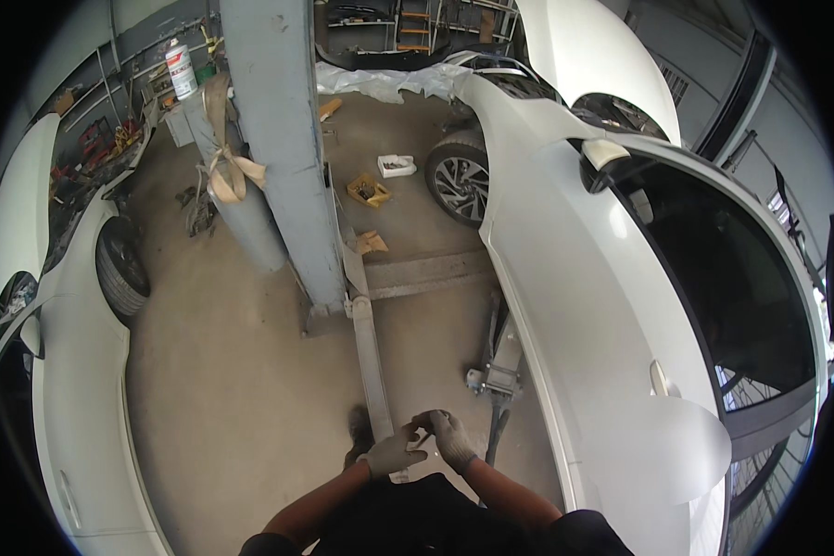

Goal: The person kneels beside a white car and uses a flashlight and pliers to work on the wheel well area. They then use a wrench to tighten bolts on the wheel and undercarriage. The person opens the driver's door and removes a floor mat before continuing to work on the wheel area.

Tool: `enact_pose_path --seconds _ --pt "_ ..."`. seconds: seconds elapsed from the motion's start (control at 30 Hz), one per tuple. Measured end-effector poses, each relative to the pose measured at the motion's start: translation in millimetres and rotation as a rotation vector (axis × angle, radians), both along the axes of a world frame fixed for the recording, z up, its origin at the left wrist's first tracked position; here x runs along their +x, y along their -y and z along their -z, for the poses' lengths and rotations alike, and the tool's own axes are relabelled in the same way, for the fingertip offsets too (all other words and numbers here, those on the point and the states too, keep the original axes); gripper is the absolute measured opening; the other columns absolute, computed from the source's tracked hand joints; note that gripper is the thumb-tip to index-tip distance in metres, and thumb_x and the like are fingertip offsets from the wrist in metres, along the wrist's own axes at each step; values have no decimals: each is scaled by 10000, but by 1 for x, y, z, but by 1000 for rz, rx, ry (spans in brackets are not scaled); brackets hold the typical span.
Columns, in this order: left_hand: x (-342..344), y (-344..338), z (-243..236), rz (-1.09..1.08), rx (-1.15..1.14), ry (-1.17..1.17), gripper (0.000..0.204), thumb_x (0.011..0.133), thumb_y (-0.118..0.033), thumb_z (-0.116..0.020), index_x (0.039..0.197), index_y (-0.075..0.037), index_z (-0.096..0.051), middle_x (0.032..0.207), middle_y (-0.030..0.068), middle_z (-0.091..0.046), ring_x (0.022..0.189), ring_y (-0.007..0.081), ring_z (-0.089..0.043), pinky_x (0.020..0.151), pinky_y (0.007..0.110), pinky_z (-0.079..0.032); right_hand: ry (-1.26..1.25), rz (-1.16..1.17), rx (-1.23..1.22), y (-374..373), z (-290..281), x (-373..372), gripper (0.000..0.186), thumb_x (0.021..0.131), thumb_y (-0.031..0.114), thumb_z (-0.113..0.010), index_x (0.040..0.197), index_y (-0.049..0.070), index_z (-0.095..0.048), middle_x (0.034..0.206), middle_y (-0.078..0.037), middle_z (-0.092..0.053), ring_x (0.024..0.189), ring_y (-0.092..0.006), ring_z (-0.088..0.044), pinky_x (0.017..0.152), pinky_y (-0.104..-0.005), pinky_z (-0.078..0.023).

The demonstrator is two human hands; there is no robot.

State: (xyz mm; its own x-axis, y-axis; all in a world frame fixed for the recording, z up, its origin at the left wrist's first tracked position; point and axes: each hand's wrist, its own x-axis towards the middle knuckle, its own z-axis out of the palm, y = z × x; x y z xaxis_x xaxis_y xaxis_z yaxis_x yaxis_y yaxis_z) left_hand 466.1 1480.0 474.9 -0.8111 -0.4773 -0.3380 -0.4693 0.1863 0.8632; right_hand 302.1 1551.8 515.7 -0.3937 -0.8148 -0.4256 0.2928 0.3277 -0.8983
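Observation:
My left hand (394, 455) and my right hand (452, 442), both in pale work gloves, meet in front of my body, low in the view. Between them is a small dark thing (423, 435), too small to name. The fingers of both hands are bent closed around it. Just beyond my hands, a long grey lift arm (371, 357) runs out along the floor from the foot of the grey lift post (283, 139). To the right of my hands, a metal lift arm with a bracket (499, 375) reaches under the white car (602, 306).
Another white car (83, 371) stands on the left. A grey cylinder (250, 218) with a tied strap (232, 171) and a spray can (181, 69) on top stands beside the post. A yellow box (368, 190) and a white box (397, 166) lie near the front wheel (459, 181).

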Motion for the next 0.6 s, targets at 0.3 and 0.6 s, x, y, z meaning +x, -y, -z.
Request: enact_pose_path --seconds 0.3,0.6 --pt "-29 228 -34 45 -134 73 444 986 -438 -453 1118 -59 -645 938 193 -696 920 382 -670 810 477 -505 -27 -138 44 206 -40 -16 349 977 272 -505 1156 8 -646 1084 -92 -680 979 -189 -632 868 -320 -506" --pt "-134 362 -21 -381 605 -60 267 977 -229 -532 1089 -11 -635 864 55 -638 698 125 -584 608 275 -492 231 -391 167 334 -40 -115 395 993 249 -509 1281 -20 -542 1019 -72 -665 795 -115 -626 705 -250 -520"
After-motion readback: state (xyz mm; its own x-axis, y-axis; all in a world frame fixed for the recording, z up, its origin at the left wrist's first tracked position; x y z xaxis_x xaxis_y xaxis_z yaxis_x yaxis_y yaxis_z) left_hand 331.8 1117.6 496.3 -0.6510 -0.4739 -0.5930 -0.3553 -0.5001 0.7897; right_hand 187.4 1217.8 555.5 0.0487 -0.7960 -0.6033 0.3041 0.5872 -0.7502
